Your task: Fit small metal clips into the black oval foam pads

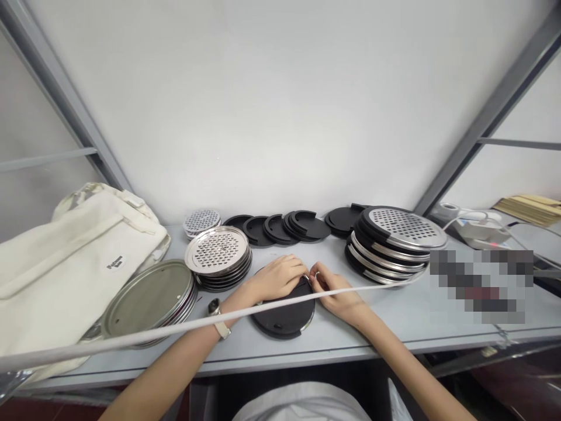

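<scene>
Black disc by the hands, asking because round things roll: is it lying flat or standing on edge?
Flat: the black disc rests on the table, broad face up, under the left hand.

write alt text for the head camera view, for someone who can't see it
Two bare hands, left and right, work at the far edge of a round black disc on a pale table. Stacks of perforated metal discs and black discs stand around it, with cream fabric at far left.
</scene>
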`<state>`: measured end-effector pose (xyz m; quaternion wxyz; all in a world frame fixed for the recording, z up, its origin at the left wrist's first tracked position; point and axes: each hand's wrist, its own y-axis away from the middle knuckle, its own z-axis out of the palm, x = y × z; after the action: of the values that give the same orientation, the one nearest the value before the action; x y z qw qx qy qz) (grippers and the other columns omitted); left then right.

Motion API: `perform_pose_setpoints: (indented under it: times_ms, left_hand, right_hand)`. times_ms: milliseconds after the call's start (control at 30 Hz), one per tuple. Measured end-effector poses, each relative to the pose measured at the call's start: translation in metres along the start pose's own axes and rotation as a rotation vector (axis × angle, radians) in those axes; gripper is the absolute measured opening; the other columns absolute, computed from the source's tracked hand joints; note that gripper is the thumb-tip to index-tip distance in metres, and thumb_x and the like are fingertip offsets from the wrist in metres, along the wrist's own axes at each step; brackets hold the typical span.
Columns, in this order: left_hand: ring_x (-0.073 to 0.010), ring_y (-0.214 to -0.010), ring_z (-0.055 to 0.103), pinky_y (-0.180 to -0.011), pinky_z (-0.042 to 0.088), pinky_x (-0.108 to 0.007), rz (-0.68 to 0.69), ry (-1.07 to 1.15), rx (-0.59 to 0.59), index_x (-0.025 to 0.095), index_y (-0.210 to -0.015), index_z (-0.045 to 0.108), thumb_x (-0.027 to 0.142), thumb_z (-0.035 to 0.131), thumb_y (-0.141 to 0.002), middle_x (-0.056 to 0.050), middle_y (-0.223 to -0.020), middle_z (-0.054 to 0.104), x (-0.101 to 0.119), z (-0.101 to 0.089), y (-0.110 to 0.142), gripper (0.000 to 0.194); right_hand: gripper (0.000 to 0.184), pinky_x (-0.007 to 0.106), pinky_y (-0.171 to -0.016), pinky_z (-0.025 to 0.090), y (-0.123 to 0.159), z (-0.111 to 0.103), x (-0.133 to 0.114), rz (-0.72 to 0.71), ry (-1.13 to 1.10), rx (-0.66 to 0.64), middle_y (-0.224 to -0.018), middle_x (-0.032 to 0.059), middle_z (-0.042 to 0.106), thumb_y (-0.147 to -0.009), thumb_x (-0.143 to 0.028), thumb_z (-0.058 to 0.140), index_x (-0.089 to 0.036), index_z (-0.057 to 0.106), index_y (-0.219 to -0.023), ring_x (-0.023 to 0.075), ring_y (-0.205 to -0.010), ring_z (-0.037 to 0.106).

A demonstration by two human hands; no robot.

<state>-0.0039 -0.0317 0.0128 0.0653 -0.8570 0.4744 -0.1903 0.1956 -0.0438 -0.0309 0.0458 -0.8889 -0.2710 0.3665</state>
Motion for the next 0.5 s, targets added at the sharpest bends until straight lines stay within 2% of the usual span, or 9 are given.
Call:
perform_pose_setpoints:
  times_ms: [200, 333, 400, 467, 500]
  left_hand:
    - [-0.0183, -0.094, 0.053, -0.090, 0.043, -0.032, -0.005, -0.027, 0.017, 0.016, -0.093, 0.054, 0.012, 0.040, -0.091, -0.006, -0.094, 0.058, -0.001, -0.001, 0.001, 0.015]
    - [-0.0196, -0.098, 0.052, -0.091, 0.042, -0.034, -0.083, -0.122, 0.046, 0.017, -0.097, 0.052, 0.015, 0.040, -0.091, -0.007, -0.100, 0.057, 0.009, -0.004, -0.002, 0.013]
    - [-0.0211, -0.098, 0.052, -0.091, 0.042, -0.036, -0.201, -0.167, 0.065, 0.017, -0.096, 0.052, 0.017, 0.040, -0.091, -0.008, -0.099, 0.057, 0.025, -0.008, -0.002, 0.012]
    - [-0.0224, -0.092, 0.054, -0.084, 0.044, -0.037, -0.460, -0.157, 0.132, 0.016, -0.093, 0.052, 0.020, 0.038, -0.091, -0.009, -0.096, 0.058, 0.049, -0.016, 0.003, 0.015]
    - [-0.0219, -0.086, 0.055, -0.079, 0.046, -0.036, -0.525, -0.097, 0.095, 0.017, -0.092, 0.053, 0.024, 0.036, -0.093, -0.009, -0.091, 0.059, 0.064, -0.021, 0.008, 0.019]
  right_hand:
    - [0.015, 0.024, -0.051, 0.027, 0.000, 0.000, 0.001, -0.017, 0.017, -0.036, -0.059, -0.0048, 0.043, -0.092, -0.030, 0.038, -0.022, 0.040, -0.080, 0.0123, -0.051, 0.039]
    - [0.016, 0.023, -0.051, 0.028, 0.000, 0.001, 0.001, -0.022, -0.010, -0.042, -0.059, -0.0047, 0.044, -0.092, -0.030, 0.039, -0.022, 0.040, -0.079, 0.0120, -0.052, 0.040]
    - [0.016, 0.023, -0.052, 0.029, 0.000, 0.001, 0.001, -0.017, -0.013, -0.044, -0.059, -0.0046, 0.044, -0.092, -0.030, 0.038, -0.022, 0.040, -0.079, 0.0120, -0.052, 0.040]
    - [0.016, 0.023, -0.052, 0.029, -0.001, 0.000, 0.000, -0.013, -0.003, -0.044, -0.060, -0.0044, 0.045, -0.092, -0.030, 0.038, -0.022, 0.040, -0.079, 0.0120, -0.052, 0.040]
    - [0.016, 0.023, -0.053, 0.029, -0.001, 0.000, 0.000, -0.013, 0.004, -0.044, -0.060, -0.0042, 0.046, -0.092, -0.030, 0.038, -0.022, 0.040, -0.078, 0.0120, -0.052, 0.040]
